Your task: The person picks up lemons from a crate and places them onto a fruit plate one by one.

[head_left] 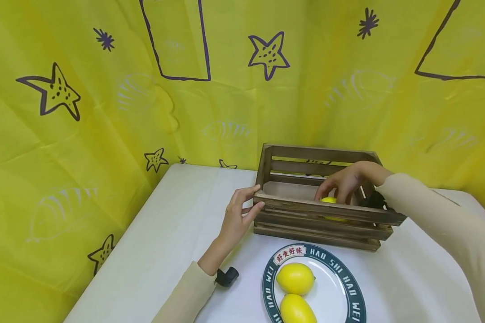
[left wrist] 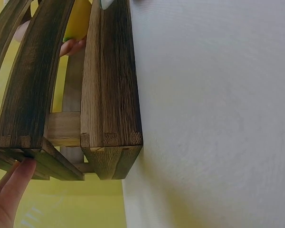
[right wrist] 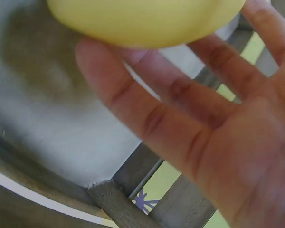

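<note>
A dark brown slatted wooden crate [head_left: 295,220] stands on the white table. My left hand [head_left: 238,215] holds its left end, fingers by the top edge and thumb at the front corner. In the left wrist view, fingertips [left wrist: 26,168] touch the end of a slat. My right hand [head_left: 347,181] reaches into the crate from the right and holds a yellow lemon [head_left: 328,200], partly hidden behind the front slats. In the right wrist view the fingers curve around that lemon [right wrist: 147,21], above the crate's pale bottom [right wrist: 104,142].
In front of the crate, a white plate [head_left: 331,296] with a lettered green rim carries two lemons [head_left: 295,278], cut off by the lower frame edge. White tabletop [head_left: 178,215] extends to the left. A yellow curtain [head_left: 226,107] with sea drawings hangs behind and at the left.
</note>
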Available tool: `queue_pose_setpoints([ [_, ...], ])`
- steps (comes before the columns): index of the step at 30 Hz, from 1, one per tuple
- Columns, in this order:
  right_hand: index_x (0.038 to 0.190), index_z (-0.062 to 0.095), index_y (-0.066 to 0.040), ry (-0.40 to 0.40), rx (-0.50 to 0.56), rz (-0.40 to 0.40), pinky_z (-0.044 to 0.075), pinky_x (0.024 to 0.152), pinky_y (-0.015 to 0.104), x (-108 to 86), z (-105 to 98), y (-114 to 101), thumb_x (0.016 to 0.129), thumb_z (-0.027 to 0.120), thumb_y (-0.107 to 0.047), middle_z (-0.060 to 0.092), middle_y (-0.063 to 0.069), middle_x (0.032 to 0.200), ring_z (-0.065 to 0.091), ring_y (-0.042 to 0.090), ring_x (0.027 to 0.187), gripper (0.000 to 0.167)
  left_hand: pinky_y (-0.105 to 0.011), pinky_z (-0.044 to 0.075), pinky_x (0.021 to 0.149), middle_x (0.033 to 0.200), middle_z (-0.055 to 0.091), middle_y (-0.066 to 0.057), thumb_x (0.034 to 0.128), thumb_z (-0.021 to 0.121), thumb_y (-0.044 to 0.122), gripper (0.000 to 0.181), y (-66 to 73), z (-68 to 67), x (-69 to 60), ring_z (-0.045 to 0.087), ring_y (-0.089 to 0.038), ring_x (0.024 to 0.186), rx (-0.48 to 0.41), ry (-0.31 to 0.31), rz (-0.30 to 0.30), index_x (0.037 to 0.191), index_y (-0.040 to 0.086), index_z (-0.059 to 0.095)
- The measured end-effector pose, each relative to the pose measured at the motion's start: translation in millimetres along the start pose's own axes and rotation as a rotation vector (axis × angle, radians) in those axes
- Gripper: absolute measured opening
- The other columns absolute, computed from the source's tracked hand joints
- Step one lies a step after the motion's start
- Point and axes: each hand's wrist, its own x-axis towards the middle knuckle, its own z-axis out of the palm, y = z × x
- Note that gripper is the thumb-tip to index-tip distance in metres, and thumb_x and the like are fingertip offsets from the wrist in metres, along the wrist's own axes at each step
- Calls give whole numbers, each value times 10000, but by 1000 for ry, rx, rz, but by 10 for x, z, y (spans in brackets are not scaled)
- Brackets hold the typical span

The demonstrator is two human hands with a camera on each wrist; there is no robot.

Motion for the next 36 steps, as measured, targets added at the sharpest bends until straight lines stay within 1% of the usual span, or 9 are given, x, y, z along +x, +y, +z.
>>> queue_pose_setpoints([
  [4,1338,537,-126,33,-24,-32,571,762,311,-33,-6,13,860,671,-43,465,89,1302,538,226,1044,503,-296,590,825,1253,535,-112,946,655,170,429,-5,5,-9,598,-294,1173,-2,3,2,1354,143,524],
  [10,1336,521,-118,53,-6,-87,581,770,304,-62,-26,-1,883,658,-57,493,94,1229,525,226,1060,477,-298,590,825,1257,532,-118,945,653,156,431,4,-11,6,596,-299,1177,-5,6,21,1354,125,520],
  [14,1348,518,-115,83,2,-76,577,774,299,-55,-25,-25,884,670,-92,496,81,1222,507,231,1073,489,-302,593,818,1252,535,-126,941,658,149,433,7,-18,6,600,-303,1170,-6,11,31,1352,128,523],
  [19,1361,524,-99,169,-6,-54,571,784,307,-44,-7,-53,867,703,-119,473,84,1273,477,240,1086,527,-296,595,809,1236,538,-130,942,656,142,427,-7,-6,0,607,-310,1155,-16,16,37,1348,125,526],
  [23,1370,516,-70,219,-16,-73,577,783,313,-60,17,-64,861,713,-133,454,99,1292,480,248,1065,549,-285,593,811,1230,539,-125,946,653,150,421,-20,16,-3,607,-307,1153,-20,11,35,1347,121,529],
  [27,1383,486,-37,243,-30,-125,581,766,296,-85,34,-77,869,705,-145,438,115,1295,504,242,1031,569,-291,594,809,1231,541,-116,942,660,171,430,-17,29,-16,608,-295,1157,-15,7,20,1350,144,531],
  [33,1362,475,10,264,-69,-271,553,778,279,-177,-6,-169,879,664,-70,437,163,1334,503,253,1060,524,-306,597,804,1229,543,-124,940,660,156,434,-18,26,-23,614,-309,1151,-24,10,20,1352,127,527],
  [36,1361,462,45,287,-77,-311,546,763,274,-241,-26,-247,876,663,-58,448,189,1328,496,257,1071,534,-310,595,811,1228,542,-127,941,659,151,437,-20,18,-6,614,-311,1152,-27,13,23,1355,137,521],
])
